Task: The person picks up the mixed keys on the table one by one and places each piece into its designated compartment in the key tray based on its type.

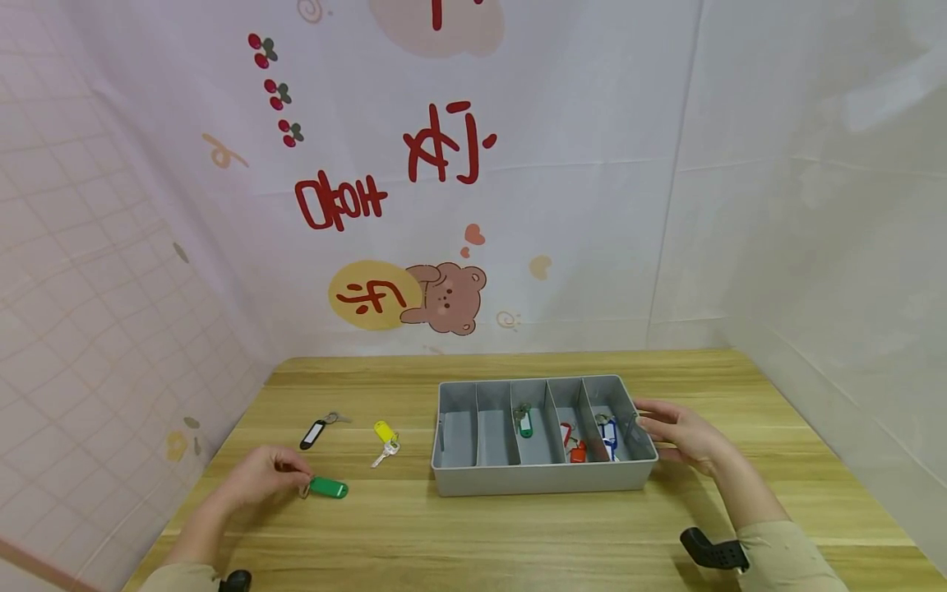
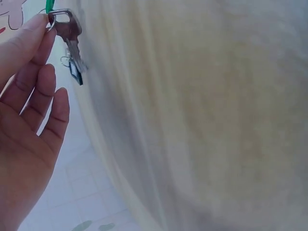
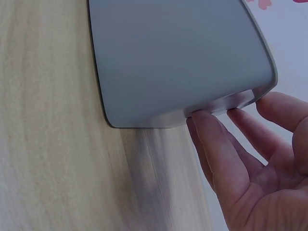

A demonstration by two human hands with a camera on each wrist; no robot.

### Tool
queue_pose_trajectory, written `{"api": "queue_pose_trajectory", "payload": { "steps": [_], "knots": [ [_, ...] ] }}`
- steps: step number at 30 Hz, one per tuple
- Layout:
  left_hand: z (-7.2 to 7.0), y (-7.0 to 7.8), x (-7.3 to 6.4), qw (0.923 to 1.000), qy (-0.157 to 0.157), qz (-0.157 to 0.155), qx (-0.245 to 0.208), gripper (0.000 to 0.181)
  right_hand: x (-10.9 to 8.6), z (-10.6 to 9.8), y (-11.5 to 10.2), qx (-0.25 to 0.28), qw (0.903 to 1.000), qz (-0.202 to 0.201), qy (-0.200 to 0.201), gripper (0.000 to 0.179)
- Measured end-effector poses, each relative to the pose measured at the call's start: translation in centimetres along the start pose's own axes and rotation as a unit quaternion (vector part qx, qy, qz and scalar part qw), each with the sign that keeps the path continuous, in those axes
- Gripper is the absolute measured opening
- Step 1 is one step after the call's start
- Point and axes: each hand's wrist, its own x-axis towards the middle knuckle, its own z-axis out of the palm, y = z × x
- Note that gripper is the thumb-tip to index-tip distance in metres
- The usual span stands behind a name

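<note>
Thumb and forefinger of my left hand [image 1: 268, 477] pinch the metal ring of a green key tag [image 1: 329, 487] at the left of the table. A key [image 2: 72, 36] hangs from that ring in the left wrist view. My right hand [image 1: 688, 440] rests its fairly straight fingertips against the right end of a grey divided box [image 1: 547, 479]; the right wrist view shows them on its end wall [image 3: 211, 105]. Inside the box, a green key tag [image 1: 525, 424] lies in the middle compartment, red key tags [image 1: 578, 451] one further right, and blue key tags [image 1: 609, 434] in the rightmost.
Beyond the left hand, a black key tag [image 1: 312, 434] with a key lies on the wooden table [image 1: 473, 538]. A yellow key tag [image 1: 384, 432] with its key lies between that and the box. A printed white cloth [image 1: 577, 189] hangs behind the table.
</note>
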Motion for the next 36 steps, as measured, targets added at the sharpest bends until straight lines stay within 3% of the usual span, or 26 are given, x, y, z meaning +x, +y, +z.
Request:
{"api": "queue_pose_trajectory", "payload": {
  "steps": [7, 16, 26, 36],
  "knots": [
    [-0.3, 1.0, 0.5, 0.9991, 0.013, -0.033, 0.023, 0.006, -0.1, 0.1, -0.1, -0.004, 1.0000, 0.004, 0.003, 0.066],
    [-0.4, 2.2, 1.1, 0.9984, 0.015, -0.054, -0.002, 0.010, 0.0, 0.1, -0.1, 0.009, 0.9999, 0.006, 0.006, 0.067],
    [-0.2, 3.6, 1.7, 0.9977, 0.022, -0.060, -0.023, 0.015, 0.1, 0.1, 0.0, 0.009, 0.9999, 0.006, 0.008, 0.067],
    [0.4, 5.4, 2.7, 0.9967, 0.050, -0.057, -0.028, 0.019, 0.0, 0.2, 0.0, 0.010, 0.9999, 0.003, 0.005, 0.066]
  ]
}}
